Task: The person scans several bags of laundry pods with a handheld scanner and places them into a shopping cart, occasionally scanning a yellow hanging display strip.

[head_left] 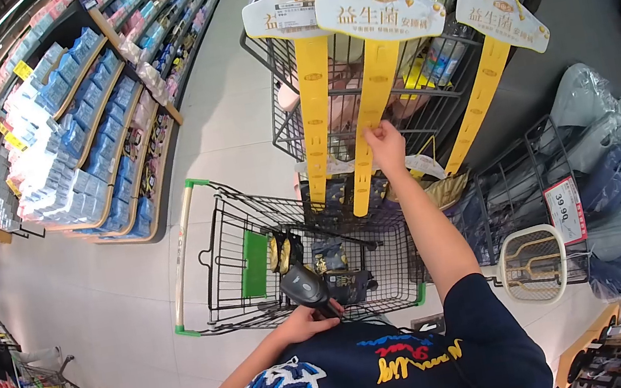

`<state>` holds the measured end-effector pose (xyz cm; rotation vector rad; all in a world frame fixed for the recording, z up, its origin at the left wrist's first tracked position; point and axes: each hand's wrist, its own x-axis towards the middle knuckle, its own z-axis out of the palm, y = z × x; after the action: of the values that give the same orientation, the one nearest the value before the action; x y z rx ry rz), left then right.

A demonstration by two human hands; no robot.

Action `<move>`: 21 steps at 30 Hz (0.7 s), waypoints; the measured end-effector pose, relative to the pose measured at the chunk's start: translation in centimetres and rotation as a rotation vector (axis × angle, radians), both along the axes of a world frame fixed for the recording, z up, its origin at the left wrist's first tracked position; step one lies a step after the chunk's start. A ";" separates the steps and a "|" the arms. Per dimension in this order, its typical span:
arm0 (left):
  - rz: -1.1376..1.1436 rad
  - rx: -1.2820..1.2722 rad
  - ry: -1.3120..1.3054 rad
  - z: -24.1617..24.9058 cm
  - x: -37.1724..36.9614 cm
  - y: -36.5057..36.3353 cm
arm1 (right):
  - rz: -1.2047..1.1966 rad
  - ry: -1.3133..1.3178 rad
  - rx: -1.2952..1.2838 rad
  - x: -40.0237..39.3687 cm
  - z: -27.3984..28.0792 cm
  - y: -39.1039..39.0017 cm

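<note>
Pinching the middle yellow strip at its edge, my right hand has its thumb and fingertips closed in front of the wire rack. A white sign tops that strip. My left hand is curled shut round the handle of a black scanner, above the shopping cart, where dark packages lie.

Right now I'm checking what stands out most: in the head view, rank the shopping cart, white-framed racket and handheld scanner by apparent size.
Largest to smallest:
Shopping cart
White-framed racket
Handheld scanner
</note>
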<state>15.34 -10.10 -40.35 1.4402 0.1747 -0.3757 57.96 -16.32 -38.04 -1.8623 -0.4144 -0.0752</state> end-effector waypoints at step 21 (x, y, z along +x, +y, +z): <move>0.140 -0.039 -0.119 0.3 0.2 -0.1 | 0.206 0.215 0.168 -3.8 -2.7 -1.9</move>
<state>15.49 -10.17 -40.04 1.3985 0.1700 -0.1779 54.21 -18.23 -40.70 -1.6339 -0.4337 0.2222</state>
